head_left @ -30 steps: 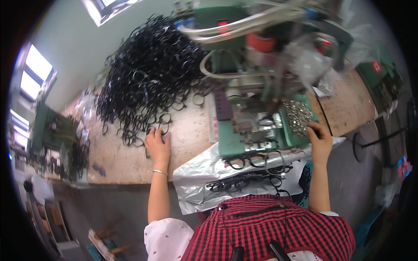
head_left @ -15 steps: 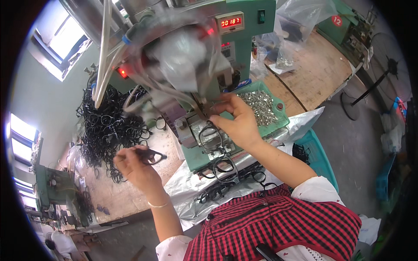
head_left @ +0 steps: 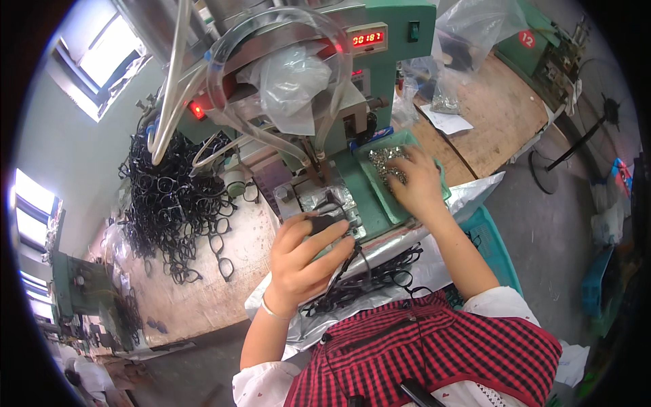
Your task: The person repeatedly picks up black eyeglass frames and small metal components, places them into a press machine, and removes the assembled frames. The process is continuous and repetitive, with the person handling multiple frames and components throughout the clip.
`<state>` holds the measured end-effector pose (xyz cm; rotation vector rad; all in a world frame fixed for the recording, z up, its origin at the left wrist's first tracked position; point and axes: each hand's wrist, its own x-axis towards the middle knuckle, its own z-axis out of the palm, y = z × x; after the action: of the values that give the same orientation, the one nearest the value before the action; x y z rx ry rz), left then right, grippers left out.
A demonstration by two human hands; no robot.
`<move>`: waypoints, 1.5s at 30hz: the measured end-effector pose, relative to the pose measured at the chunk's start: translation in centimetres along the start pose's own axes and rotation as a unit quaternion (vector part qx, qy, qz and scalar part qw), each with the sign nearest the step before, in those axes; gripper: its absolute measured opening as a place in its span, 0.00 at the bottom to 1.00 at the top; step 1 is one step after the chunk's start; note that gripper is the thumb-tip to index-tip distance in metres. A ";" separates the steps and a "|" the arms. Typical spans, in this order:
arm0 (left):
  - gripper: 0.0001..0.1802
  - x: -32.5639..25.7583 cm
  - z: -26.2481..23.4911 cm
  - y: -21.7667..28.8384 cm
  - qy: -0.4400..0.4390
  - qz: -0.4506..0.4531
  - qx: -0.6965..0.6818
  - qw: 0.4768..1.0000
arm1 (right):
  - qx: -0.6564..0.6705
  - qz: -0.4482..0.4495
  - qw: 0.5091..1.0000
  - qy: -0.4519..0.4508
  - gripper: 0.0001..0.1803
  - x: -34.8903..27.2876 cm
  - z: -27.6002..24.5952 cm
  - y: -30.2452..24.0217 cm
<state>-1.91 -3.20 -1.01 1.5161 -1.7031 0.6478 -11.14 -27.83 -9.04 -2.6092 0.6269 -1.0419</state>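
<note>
My left hand (head_left: 298,261) is at the front of the green press, its fingers closed round a black eyeglass frame (head_left: 327,222) beside the metal fixture (head_left: 319,197). The fingers partly cover the frame. My right hand (head_left: 419,182) reaches into the green tray (head_left: 384,198), fingers apart and tips among small shiny metal pieces (head_left: 383,160). No piece can be made out between the fingertips. Below the fixture, several more black eyeglass frames (head_left: 400,277) lie on silver foil against my checked apron.
A big heap of black eyeglass frames (head_left: 163,203) covers the bench on the left. Clear tubes (head_left: 210,88) and a plastic bag (head_left: 291,85) hang on the press. A turquoise basket (head_left: 494,251) stands at right, and a fan (head_left: 607,105) stands beyond it.
My right hand has left the fixture and moved right into the tray. My left hand has come from the bench to the fixture with a black eyeglass frame.
</note>
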 end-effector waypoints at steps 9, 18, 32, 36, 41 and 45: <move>0.15 -2.2 0.2 -0.8 -0.006 -0.010 0.002 1.000 | 0.027 -0.056 0.998 0.019 0.09 1.7 3.5 -0.3; 0.14 -8.8 -6.3 3.8 0.098 -0.193 0.243 0.946 | 0.155 0.064 0.985 -0.036 0.13 -1.5 4.6 6.0; 0.19 -22.7 -3.9 -9.3 -0.028 -0.659 0.410 0.630 | 0.317 0.097 0.941 -0.059 0.11 0.9 5.2 5.1; 0.09 -22.9 -5.7 -10.7 -0.018 -0.635 0.355 0.685 | 0.224 0.133 0.964 -0.055 0.12 -3.1 1.2 7.3; 0.10 -19.6 -10.0 -15.2 0.018 -0.568 0.384 0.728 | 0.191 0.176 0.965 -0.030 0.11 -6.6 -2.5 8.8; 0.13 -23.0 -6.5 -17.2 0.063 -0.610 0.328 0.719 | 0.285 0.107 0.951 -0.047 0.08 -3.3 -4.5 -1.5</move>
<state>16.55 12.72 -17.46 2.5288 -0.0274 0.5587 -16.00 -25.32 -7.16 -2.0243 0.4828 -0.8644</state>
